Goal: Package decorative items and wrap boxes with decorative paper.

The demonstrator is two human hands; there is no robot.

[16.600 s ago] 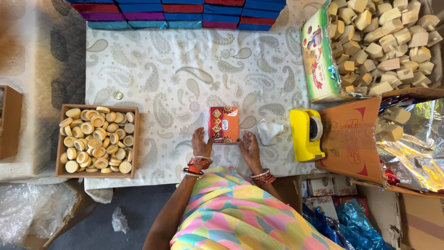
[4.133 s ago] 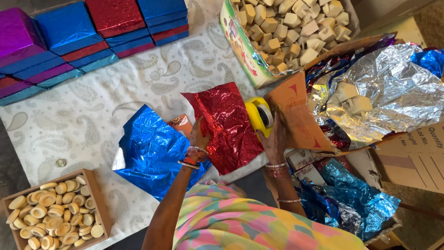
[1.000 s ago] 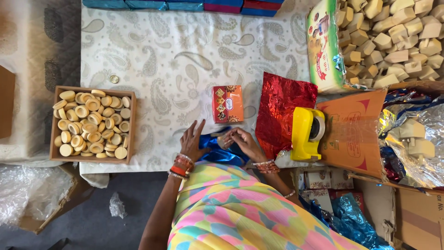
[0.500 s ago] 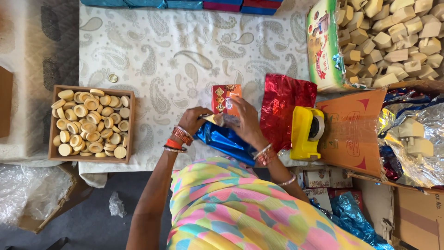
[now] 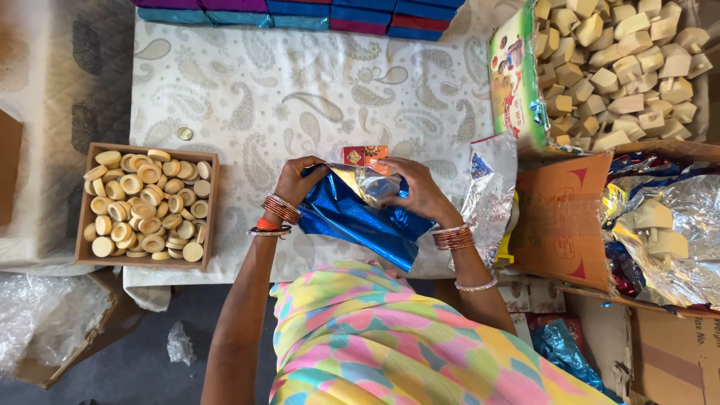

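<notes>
**2 hands fold blue foil over a small box**

2 hands work on the paisley cloth. Blue foil sheet lies at its near edge; left hand and right hand pinch it around the small orange box.

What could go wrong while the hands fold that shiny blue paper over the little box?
The blue foil sheet hangs over the table edge, so it might slip down or crease. The left hand and right hand both pinch thin foil, which could tear. The small orange box is mostly covered and might shift crooked under the wrap.
</notes>
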